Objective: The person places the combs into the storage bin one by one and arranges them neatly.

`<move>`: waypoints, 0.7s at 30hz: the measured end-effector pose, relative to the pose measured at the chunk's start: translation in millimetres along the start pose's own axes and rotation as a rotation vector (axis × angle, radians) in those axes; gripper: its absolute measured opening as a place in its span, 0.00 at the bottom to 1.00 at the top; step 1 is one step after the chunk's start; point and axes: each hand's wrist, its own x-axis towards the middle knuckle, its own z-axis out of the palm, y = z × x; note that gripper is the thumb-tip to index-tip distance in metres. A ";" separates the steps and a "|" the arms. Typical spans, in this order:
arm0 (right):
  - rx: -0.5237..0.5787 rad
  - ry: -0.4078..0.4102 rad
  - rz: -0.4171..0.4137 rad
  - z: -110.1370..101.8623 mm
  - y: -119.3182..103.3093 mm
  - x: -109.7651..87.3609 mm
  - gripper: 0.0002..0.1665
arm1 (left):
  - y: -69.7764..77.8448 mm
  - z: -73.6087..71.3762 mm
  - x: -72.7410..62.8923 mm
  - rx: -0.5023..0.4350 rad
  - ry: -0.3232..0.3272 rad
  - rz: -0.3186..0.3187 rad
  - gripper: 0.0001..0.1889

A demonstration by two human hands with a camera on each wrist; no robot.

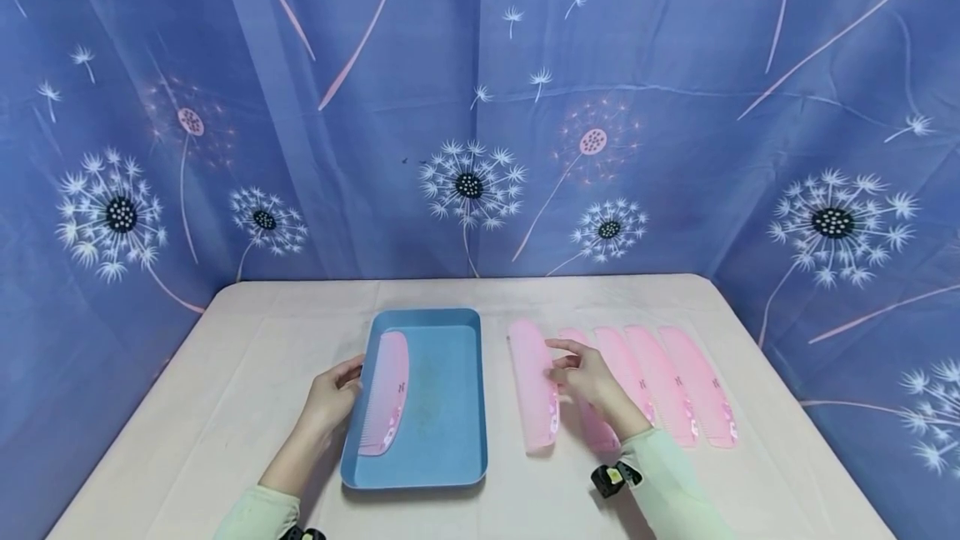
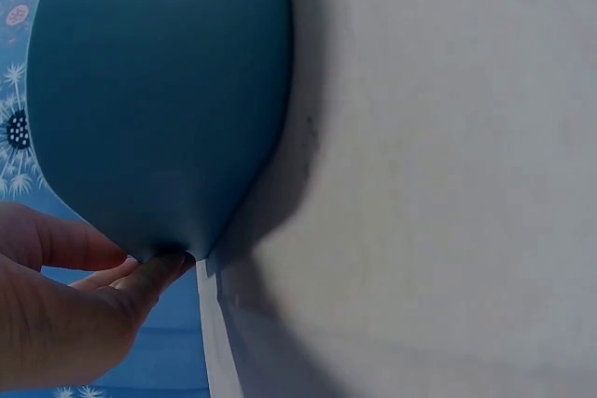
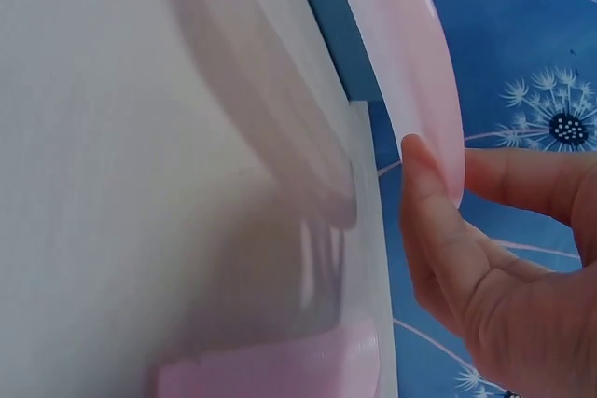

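A blue rectangular tray [image 1: 450, 415] has one pink comb [image 1: 386, 394] lying along the left side of its floor. At the tray's left wall, my left hand [image 1: 330, 398] pinches the rim between thumb and fingers, as the left wrist view shows. My right hand [image 1: 588, 373] holds another pink comb [image 1: 534, 386] by its curved back edge, to the right of the tray. That comb [image 3: 410, 53] is raised over the table and casts a shadow in the right wrist view. Behind and below the right hand lies a further comb [image 1: 596, 432], partly hidden by it.
Several more pink combs [image 1: 701, 390] lie side by side in a slanted row at the table's right. A pale cloth covers the table [image 1: 300, 332]. Blue curtains [image 1: 360, 173] with dandelion prints stand behind it and at both sides.
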 end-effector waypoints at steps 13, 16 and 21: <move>0.129 -0.027 0.004 5.9 -4.9 0.0 0.33 | 0.0 -0.5 1.5 -0.007 -0.007 0.007 0.25; 0.134 -0.033 -0.003 8.0 -5.5 -0.7 0.33 | -0.3 -0.2 2.0 -0.010 -0.007 0.010 0.25; 0.161 -0.044 -0.012 12.7 -6.2 -1.5 0.33 | -0.1 0.1 1.6 -0.010 -0.007 0.007 0.25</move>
